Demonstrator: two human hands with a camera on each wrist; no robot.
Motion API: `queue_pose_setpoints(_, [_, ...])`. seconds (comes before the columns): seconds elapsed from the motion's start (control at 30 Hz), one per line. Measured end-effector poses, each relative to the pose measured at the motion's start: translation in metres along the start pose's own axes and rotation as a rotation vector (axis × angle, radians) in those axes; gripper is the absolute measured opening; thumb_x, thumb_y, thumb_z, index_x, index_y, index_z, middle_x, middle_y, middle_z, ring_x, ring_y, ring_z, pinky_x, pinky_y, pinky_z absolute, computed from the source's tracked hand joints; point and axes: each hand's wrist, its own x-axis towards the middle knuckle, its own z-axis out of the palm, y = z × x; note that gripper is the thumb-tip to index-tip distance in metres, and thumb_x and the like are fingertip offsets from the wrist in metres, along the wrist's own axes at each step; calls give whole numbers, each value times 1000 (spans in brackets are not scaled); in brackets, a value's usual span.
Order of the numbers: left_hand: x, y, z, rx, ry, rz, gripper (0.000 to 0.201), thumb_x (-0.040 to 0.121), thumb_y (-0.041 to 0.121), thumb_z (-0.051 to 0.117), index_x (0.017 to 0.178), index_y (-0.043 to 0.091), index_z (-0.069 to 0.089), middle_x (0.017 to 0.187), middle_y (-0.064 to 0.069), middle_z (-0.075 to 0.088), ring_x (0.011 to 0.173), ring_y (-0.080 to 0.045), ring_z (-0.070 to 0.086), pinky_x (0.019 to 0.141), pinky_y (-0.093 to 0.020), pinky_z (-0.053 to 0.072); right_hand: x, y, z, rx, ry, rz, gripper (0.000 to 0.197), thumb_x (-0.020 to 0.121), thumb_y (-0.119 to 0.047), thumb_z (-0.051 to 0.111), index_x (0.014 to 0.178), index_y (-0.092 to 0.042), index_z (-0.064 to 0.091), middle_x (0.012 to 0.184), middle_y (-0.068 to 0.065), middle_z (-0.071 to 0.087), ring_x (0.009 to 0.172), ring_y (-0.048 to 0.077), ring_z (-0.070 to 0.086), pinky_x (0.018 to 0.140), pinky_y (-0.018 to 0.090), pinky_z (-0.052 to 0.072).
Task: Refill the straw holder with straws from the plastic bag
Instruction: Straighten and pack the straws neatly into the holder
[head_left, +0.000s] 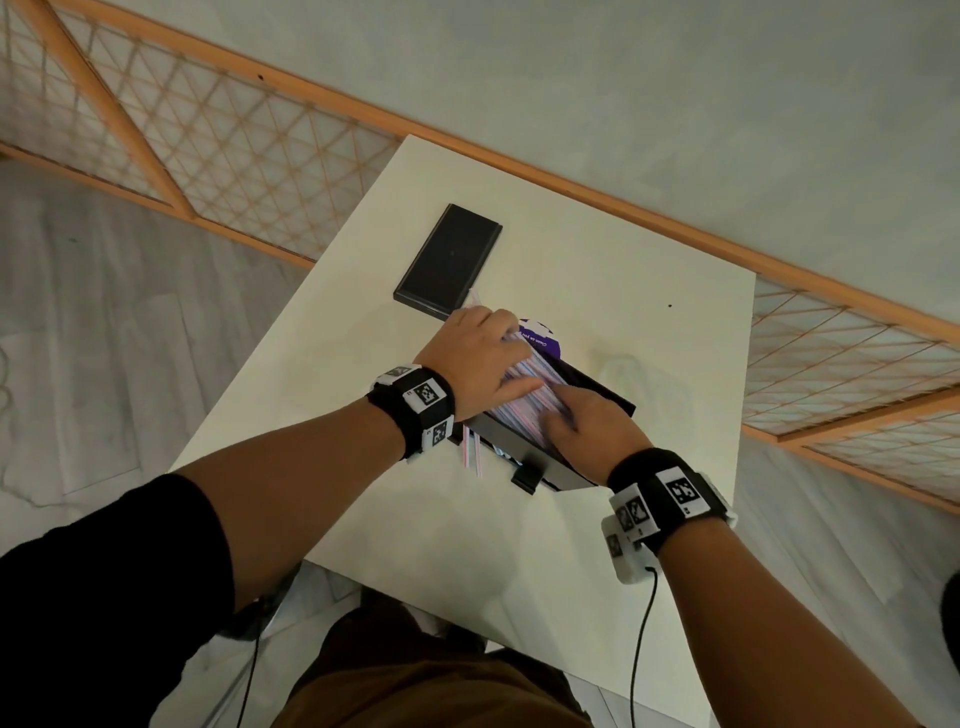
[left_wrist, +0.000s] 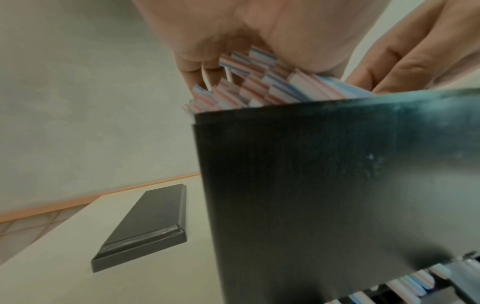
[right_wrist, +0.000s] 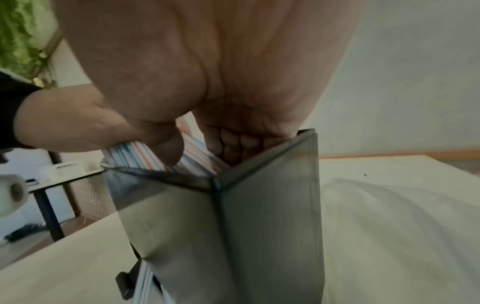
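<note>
Black straw holder (head_left: 524, 441), two hands on straws (head_left: 524, 382).

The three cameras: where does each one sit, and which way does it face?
Head: worn on the head, looks down at the table; both forearms show.
Left wrist: looks along the left hand at the straws.
Right wrist: looks along the right hand into the straw holder.
Both wrist views share straws and holder.

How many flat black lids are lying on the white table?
1. The black lid lies flat on the white table, beyond the left hand and apart from the straw holder. Another could be hidden under the hands or holder.
</note>
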Motion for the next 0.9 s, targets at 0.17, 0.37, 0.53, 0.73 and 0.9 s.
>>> queue_pose_setpoints(0.17, [-16, 4, -3, 35, 18, -33, 51, 96, 67, 44, 107, 23, 67, 107, -1, 55, 94, -21, 51, 84, -38, 48, -2, -3, 2, 45, -119, -4, 45, 85, -38, 63, 129, -30, 57, 91, -15, 62, 75, 3, 59, 65, 16, 41])
queue_pose_setpoints(0.37, [-39, 20, -8, 68, -20, -169, 47, 99, 64, 42, 110, 23, 64, 107, -2, 54, 96, -19, 48, 82, -33, 47, 6, -9, 5, -135, -204, -8, 41, 81, -48, 71, 115, -28, 63, 98, -5, 66, 83, 15, 62, 67, 23, 43])
queue_pose_setpoints(0.53, [-54, 28, -17, 30, -17, -239, 48, 100, 62, 38, 111, 24, 65, 108, -1, 55, 97, -20, 52, 84, -34, 48, 8, -14, 11, -224, -200, 19, 43, 74, -47, 74, 109, -27, 60, 100, -4, 63, 85, 17, 64, 72, 29, 54])
queue_pose_setpoints(0.73, [-56, 15, -32, -330, 82, -293, 42, 99, 59, 50, 120, 28, 70, 118, 5, 55, 107, -14, 54, 100, -35, 43, 2, -20, 2, -330, -84, 2, 38, 85, -40, 66, 116, -20, 56, 111, 4, 60, 101, 26, 60, 82, 35, 50])
queue_pose_setpoints(0.9, [-58, 8, -49, -581, 208, -486, 38, 101, 52, 52, 126, 26, 64, 129, 7, 53, 120, -9, 51, 105, -32, 44, -16, -30, -13, -311, 22, -9, 44, 89, -39, 66, 129, -22, 58, 120, 2, 57, 108, 24, 59, 83, 30, 47])
